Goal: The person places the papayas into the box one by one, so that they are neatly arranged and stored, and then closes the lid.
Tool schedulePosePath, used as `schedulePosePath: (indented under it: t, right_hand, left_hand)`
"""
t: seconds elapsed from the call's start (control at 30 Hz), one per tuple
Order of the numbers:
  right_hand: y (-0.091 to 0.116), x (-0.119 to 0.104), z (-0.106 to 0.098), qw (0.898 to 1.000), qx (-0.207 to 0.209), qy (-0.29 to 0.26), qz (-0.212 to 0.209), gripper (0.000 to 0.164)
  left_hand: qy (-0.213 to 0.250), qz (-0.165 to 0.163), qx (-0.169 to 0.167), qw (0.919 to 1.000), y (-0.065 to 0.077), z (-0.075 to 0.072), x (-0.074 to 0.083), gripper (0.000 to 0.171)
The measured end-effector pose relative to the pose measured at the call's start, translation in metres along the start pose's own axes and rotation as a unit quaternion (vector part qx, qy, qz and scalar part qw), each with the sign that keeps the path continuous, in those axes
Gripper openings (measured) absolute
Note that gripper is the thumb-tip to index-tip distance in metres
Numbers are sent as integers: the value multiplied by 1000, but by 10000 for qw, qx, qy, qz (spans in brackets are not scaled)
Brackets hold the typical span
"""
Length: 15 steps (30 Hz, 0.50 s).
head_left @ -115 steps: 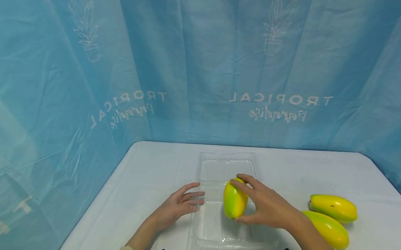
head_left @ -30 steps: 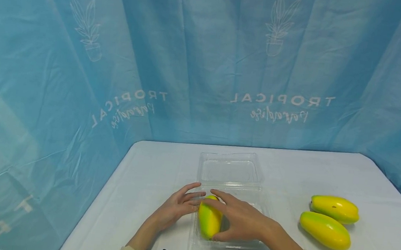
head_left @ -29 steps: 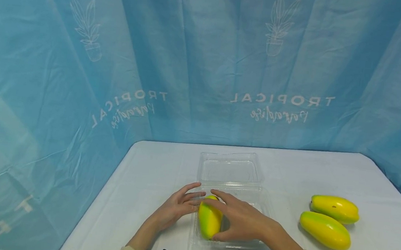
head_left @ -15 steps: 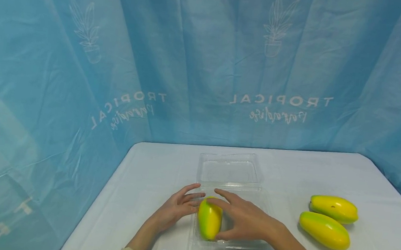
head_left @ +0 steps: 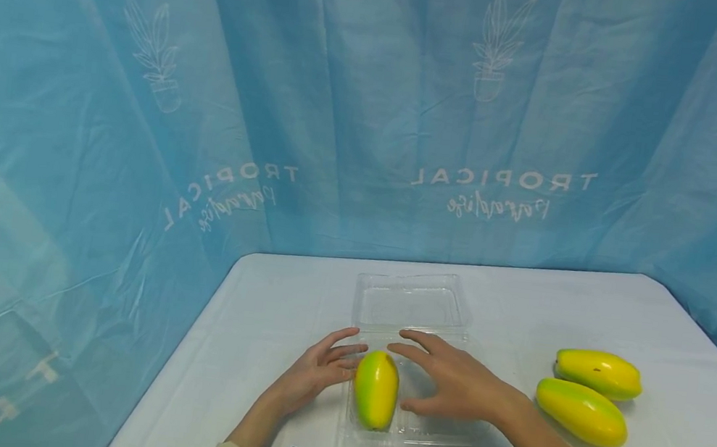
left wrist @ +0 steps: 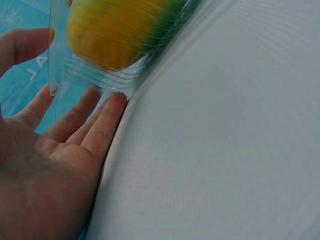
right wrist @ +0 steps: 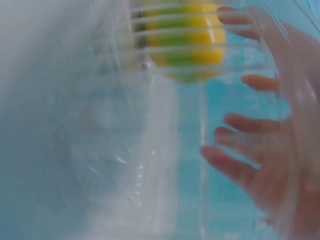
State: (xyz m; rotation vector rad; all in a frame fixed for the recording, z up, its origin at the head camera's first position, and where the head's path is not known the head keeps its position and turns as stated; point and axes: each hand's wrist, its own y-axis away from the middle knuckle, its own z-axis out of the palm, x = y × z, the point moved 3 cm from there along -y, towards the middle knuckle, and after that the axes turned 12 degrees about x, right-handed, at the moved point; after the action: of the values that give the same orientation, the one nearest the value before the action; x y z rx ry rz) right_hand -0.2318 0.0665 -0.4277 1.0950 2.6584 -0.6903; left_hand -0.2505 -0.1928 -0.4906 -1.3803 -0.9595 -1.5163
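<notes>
A yellow-green papaya point(head_left: 376, 390) lies lengthwise in the left half of a clear plastic clamshell box point(head_left: 434, 435), whose lid point(head_left: 412, 303) is folded back flat behind it. My left hand point(head_left: 315, 373) is at the box's left side, fingers extended. In the left wrist view the fingertips point(left wrist: 116, 100) touch the ribbed wall, with the papaya point(left wrist: 115, 35) showing through it. Just right of the fruit, my right hand point(head_left: 456, 381) hovers over the box with spread, loosely bent fingers and holds nothing. Through the plastic, the right wrist view shows these fingers point(right wrist: 252, 124) apart from the papaya point(right wrist: 185, 42).
Two more papayas lie side by side on the right of the white table point(head_left: 299, 290): a far one point(head_left: 598, 373) and a near one point(head_left: 581, 413). A blue printed curtain point(head_left: 370, 108) hangs behind the table and along its sides.
My right hand brought the papaya left and down into the box, then let go and drew back to the right. My left hand has stayed at the box's left side.
</notes>
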Motion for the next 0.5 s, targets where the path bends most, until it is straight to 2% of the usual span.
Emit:
schedulePosePath:
  t: [0.33, 0.5]
  right_hand:
    - [3, 6, -5, 9998, 193, 17, 0, 74]
    - [6, 9, -11, 9993, 308, 217, -43, 70]
  left_hand:
    - [-9, -90, 55, 9999, 2, -1, 0, 67]
    - [-23, -118, 5, 9999, 0, 0, 1, 67]
